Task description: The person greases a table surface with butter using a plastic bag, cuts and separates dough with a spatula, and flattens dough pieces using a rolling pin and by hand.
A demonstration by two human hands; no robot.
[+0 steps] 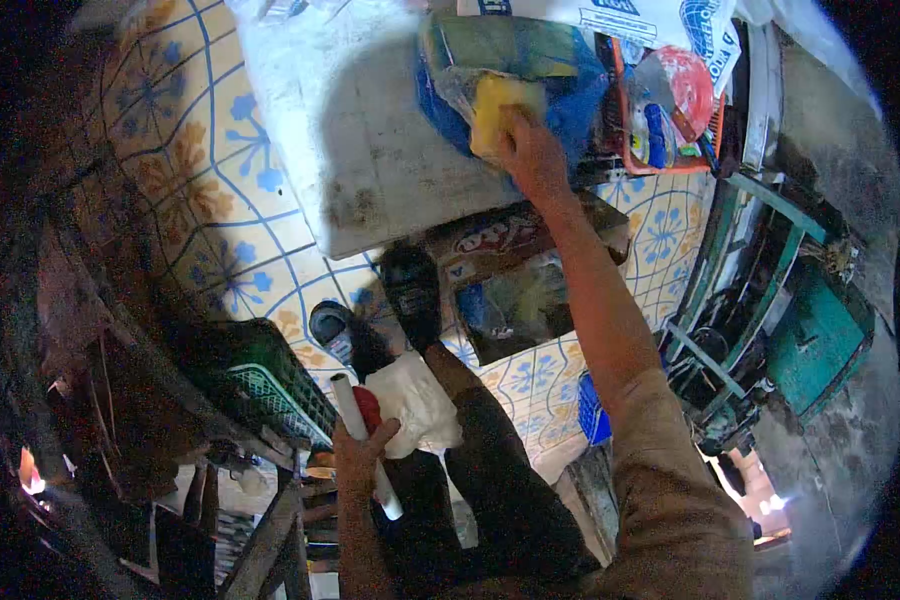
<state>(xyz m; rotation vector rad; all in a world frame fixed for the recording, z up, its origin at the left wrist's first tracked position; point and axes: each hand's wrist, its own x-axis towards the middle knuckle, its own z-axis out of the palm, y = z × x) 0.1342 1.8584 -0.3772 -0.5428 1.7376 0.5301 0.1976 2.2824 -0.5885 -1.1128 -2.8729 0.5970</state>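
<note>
My right hand (535, 155) reaches forward and grips a yellow block-like piece (492, 112), whose kind I cannot make out. Beneath and behind that piece lies a blue plastic bag (440, 100) with a greenish bundle (505, 45) on top. My left hand (365, 445), low and near my lap, is closed round a slim white rod (348, 400) that slants downward. A round red thing (367, 408) sits right beside the rod; whether the fingers hold it too, I cannot tell. A crumpled whitish cloth or bag (420, 405) rests over my legs.
A pale board (390, 190) supports the blue bag. An orange basket (660, 165) of mixed items stands at the right. Below the board is an open cardboard box (515, 340). A green crate (280, 390) sits left, a green metal frame (770, 290) right, on patterned tiles (255, 140).
</note>
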